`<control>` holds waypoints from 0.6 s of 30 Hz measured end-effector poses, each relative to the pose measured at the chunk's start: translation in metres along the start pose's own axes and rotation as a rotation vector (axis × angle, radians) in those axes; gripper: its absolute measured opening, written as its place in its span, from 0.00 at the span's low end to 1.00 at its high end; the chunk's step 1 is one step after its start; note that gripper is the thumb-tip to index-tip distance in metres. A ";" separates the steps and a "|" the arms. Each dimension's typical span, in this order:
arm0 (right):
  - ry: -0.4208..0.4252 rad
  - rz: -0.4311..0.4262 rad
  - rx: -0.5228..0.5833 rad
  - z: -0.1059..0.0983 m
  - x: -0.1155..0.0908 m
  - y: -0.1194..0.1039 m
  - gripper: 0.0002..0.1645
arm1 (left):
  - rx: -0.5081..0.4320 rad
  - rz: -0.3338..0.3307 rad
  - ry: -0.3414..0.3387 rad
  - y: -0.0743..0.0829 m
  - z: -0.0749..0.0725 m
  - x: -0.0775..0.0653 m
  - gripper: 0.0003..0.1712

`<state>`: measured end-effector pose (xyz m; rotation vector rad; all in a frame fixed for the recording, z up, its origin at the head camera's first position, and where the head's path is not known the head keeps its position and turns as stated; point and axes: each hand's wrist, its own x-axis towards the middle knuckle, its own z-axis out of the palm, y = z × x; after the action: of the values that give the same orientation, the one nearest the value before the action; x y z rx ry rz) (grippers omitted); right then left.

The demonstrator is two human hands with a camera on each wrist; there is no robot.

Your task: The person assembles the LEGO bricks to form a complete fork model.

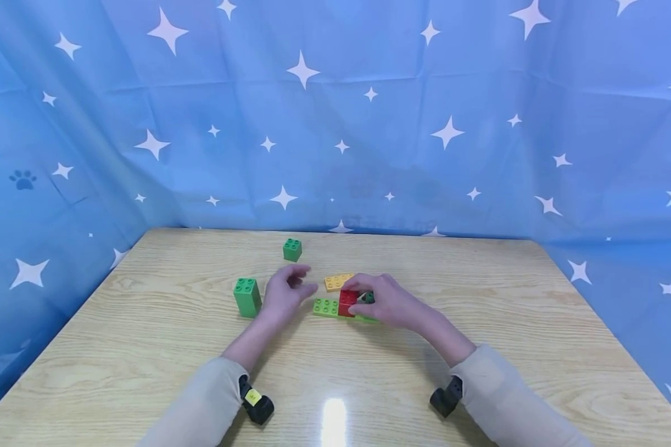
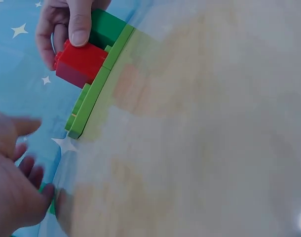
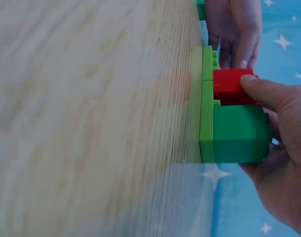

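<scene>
My right hand pinches a red toy building brick between thumb and fingers. That brick sits over two light green flat plates lying end to end on the table. Beside it on the plates stands a dark green brick, partly hidden behind the right hand in the head view. My left hand hovers to the left of the plates, fingers loosely bent, holding nothing. Close by its outer side is a tall green block. Just behind the plates lies a yellow-orange studded plate.
Farther back on the wooden table sits a small green brick. A blue curtain with white stars hangs along the back and sides. Each wrist wears a small black camera.
</scene>
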<state>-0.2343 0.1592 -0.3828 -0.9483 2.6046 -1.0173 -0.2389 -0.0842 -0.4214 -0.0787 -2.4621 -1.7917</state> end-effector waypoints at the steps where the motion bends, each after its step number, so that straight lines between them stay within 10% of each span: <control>1: 0.001 -0.001 0.003 0.000 -0.001 0.000 0.23 | -0.009 0.002 0.059 0.001 0.002 0.003 0.26; 9: 0.029 -0.007 -0.004 -0.001 -0.003 0.004 0.23 | -0.022 -0.040 0.386 0.005 0.015 0.034 0.36; 18: 0.048 -0.001 0.009 0.000 -0.004 0.006 0.23 | -0.046 -0.158 0.462 0.002 0.014 0.055 0.36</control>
<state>-0.2339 0.1648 -0.3870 -0.9338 2.6365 -1.0636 -0.2945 -0.0704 -0.4175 0.4825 -2.1450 -1.6860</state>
